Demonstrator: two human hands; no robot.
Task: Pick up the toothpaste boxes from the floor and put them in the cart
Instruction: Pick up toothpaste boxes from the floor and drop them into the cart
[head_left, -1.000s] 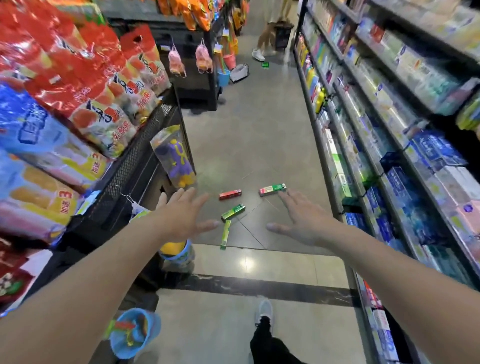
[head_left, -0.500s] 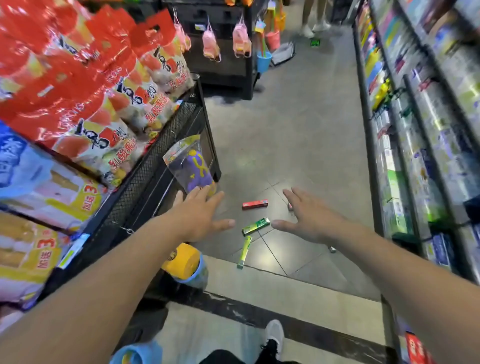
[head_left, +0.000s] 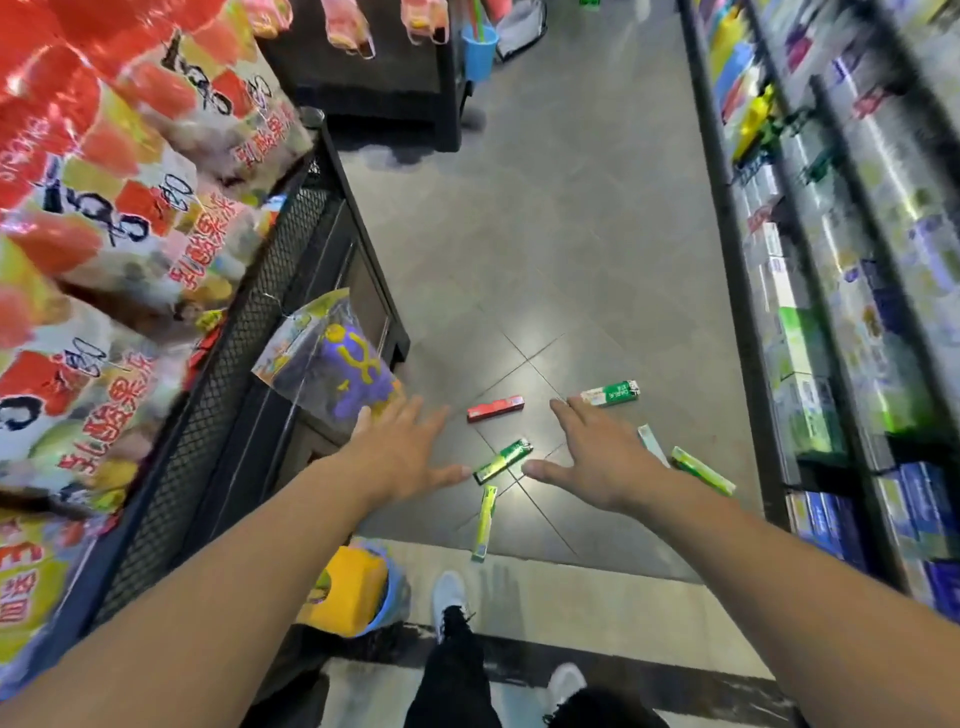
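Observation:
Several toothpaste boxes lie scattered on the grey tile floor of a shop aisle. A red box (head_left: 494, 409) and a green-and-white box (head_left: 611, 393) lie farthest from me. A green box (head_left: 503, 460) sits between my hands, with a yellow-green box (head_left: 484, 521) just below it. Two more, a pale box (head_left: 652, 451) and a light green box (head_left: 702, 470), show past my right wrist. My left hand (head_left: 400, 451) and my right hand (head_left: 597, 454) are stretched out above the boxes, fingers spread, holding nothing. No cart is in view.
A black mesh rack (head_left: 249, 332) full of red and yellow snack bags (head_left: 119, 171) lines the left. A bagged purple toy (head_left: 337, 364) hangs from it. Shelves of boxed goods (head_left: 841, 291) line the right. A yellow-and-blue bucket (head_left: 353, 590) stands near my white shoe (head_left: 448, 592).
The view has tilted down and come closer to the floor. Both hands have lowered toward the boxes, and two more boxes have come into sight at the right.

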